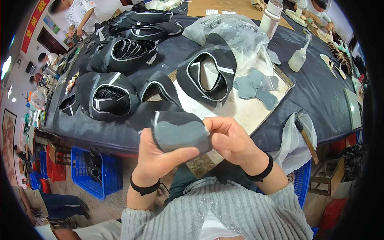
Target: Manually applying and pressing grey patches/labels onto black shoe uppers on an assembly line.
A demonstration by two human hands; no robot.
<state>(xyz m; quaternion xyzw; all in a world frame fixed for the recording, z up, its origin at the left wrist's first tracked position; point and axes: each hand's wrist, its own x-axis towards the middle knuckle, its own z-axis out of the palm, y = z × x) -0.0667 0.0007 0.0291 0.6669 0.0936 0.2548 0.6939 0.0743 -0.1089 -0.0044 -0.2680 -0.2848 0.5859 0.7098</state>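
Close to the table's front edge, both my hands hold a black shoe upper [178, 117] with a smooth grey stiffener piece [176, 134] lying against its face. My left hand [158, 158] wraps the left end, its thumb laid along the lower edge. At the opposite end, the thumb and fingers of my right hand [230, 140] pinch the edge by the grey piece's corner. Just beyond, another black upper edged with white tape [228, 69] stands on a pale board [192, 105]. Several loose grey stiffener pieces [246, 87] lie at the board's right side.
Bundles of black uppers [106, 96] fill the table's left. Behind the board are a clear plastic bag [224, 30] and a white bottle [271, 18]; a squeeze bottle [297, 60] stands farther right. A hammer [306, 140] hangs over the front edge. Blue basket [102, 176] below left. Other people work nearby.
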